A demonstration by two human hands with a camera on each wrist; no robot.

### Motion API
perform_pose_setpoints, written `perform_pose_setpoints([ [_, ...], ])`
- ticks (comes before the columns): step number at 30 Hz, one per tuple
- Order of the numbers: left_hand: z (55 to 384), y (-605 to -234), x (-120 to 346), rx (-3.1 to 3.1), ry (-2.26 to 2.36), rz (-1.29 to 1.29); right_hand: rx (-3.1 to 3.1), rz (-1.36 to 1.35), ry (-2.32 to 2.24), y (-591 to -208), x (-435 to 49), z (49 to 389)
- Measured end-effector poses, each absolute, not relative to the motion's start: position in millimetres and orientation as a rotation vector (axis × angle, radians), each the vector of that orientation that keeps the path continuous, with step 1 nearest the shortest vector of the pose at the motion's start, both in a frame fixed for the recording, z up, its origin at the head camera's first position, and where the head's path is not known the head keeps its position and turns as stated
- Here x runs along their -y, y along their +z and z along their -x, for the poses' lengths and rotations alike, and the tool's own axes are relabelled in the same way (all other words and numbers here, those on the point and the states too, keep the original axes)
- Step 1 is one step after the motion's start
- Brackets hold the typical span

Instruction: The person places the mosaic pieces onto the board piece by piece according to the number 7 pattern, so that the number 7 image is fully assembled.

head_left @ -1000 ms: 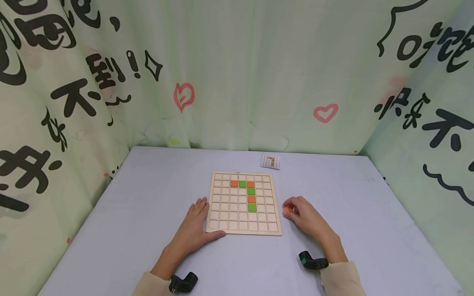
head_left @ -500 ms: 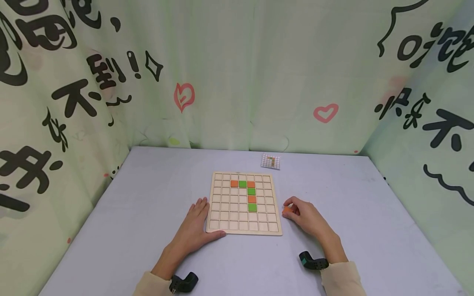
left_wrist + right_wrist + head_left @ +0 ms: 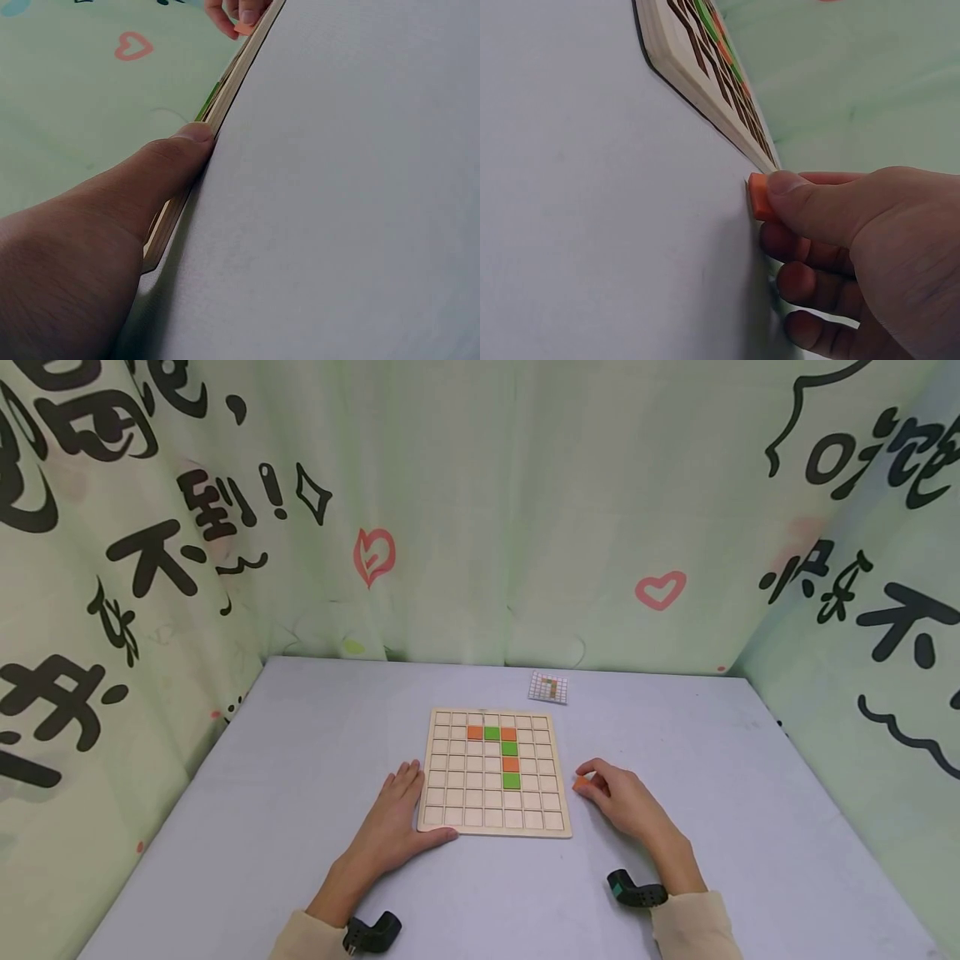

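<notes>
A square wooden grid board [image 3: 452, 817] lies flat on the table. Orange and green tiles [image 3: 510, 748] fill a row near its top and a column running down from that row's right end. My left hand [image 3: 390, 818] rests against the board's lower left corner, fingers extended along the left side and thumb on the near edge. To the right of the board, my right hand [image 3: 626, 802] pinches a small orange tile [image 3: 759, 196] between thumb and fingers. That tile is just off the board's right edge, partly hidden by the fingers.
Behind the board, a small card [image 3: 548, 687] printed with a grid and a similar coloured pattern lies on the white table [image 3: 315, 727]. A light green curtain [image 3: 465, 510] with black lettering surrounds the table's back and sides.
My right hand has shifted very slightly, and the orange tile shows less and at a different tilt between its fingers. The left hand and the board stay in place.
</notes>
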State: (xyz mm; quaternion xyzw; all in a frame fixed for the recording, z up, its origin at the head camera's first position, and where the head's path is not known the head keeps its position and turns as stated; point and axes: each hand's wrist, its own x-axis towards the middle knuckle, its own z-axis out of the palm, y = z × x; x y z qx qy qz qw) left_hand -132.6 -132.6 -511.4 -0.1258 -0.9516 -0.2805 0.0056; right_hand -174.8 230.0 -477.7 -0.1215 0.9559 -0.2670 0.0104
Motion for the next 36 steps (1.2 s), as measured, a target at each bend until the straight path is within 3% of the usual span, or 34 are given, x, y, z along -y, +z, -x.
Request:
perform_pose_setpoints([
  [36, 132.1, -512.4, 131.5, 2.976, -0.887, 0.390, -2.936, 0.416, -0.843, -459.9, -198.3, 182.3],
])
